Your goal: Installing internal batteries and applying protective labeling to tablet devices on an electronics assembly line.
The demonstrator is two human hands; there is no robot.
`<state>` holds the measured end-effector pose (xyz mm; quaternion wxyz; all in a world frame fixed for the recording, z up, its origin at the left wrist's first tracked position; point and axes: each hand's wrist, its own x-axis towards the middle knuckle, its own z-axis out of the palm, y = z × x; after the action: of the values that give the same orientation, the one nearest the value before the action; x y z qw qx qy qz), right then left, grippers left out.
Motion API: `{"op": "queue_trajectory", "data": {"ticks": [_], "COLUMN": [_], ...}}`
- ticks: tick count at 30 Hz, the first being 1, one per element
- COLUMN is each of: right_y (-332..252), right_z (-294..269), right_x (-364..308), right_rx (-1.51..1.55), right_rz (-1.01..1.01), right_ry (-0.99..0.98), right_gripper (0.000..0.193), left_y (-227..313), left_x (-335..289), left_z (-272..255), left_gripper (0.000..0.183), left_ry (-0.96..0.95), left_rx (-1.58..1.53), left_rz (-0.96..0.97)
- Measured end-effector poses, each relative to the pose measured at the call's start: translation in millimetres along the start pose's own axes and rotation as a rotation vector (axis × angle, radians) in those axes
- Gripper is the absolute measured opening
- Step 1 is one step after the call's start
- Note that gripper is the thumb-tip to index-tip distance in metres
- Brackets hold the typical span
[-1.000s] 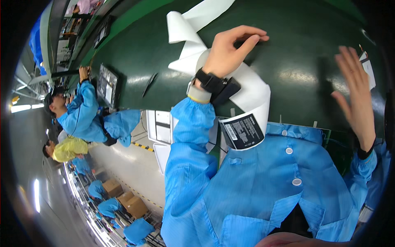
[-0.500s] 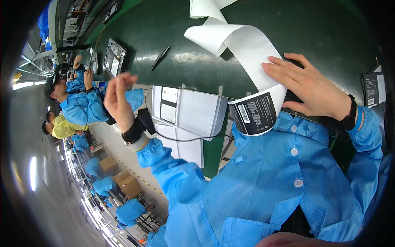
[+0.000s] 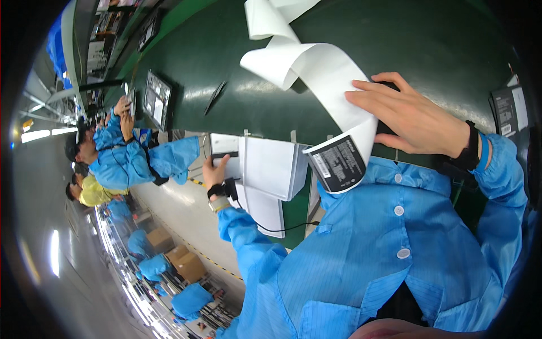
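Observation:
My right hand (image 3: 420,116) lies with its fingers stretched out on a long white label strip (image 3: 333,79) that runs across the green table. The strip's near end hangs over the table edge and carries a black label (image 3: 337,164) with white print and a barcode. Off to the left, my left hand (image 3: 216,176) is at a stack of white trays (image 3: 268,164), its thumb and fingers curled around a flat black-and-white piece (image 3: 224,154). The hand partly covers that piece.
On the green table (image 3: 271,107) lie a slim dark tool (image 3: 214,98) and an opened device (image 3: 157,99). Black-and-white labelled pieces (image 3: 508,110) sit at the right edge. A cable (image 3: 282,229) leads to my left wrist. Co-workers (image 3: 124,152) are at the left.
My left hand has come down and right from mid-air onto the piece at the white trays. The right hand stays on the strip. A co-worker's hands have come together at a device.

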<state>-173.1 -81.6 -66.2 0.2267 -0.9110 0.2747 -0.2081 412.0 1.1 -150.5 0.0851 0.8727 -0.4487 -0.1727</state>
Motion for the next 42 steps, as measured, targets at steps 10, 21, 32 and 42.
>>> {"op": "queue_trajectory", "data": {"ticks": [10,21,32,42], "right_y": [13,6,13,17], "right_z": [11,17,8,11], "right_x": [-3,-3,-7,-2], "right_rx": [0.126,0.139,0.273,0.295], "right_rz": [-0.133,-0.294,-0.156,0.125], "right_ry": [0.158,0.074,0.441,0.617], "right_gripper": [0.019,0.012,0.018,0.027], "left_y": [100,560,479,330], "left_x": [-44,-61,-105,-135], "left_z": [-164,54,-60,10], "left_gripper": [0.039,0.053,0.026,0.045], "left_ry": [0.112,-0.655,-0.971,-0.534], "left_rx": [-0.365,0.149,0.119,-0.421], "left_rz": [0.391,1.653,1.288,1.065]}}
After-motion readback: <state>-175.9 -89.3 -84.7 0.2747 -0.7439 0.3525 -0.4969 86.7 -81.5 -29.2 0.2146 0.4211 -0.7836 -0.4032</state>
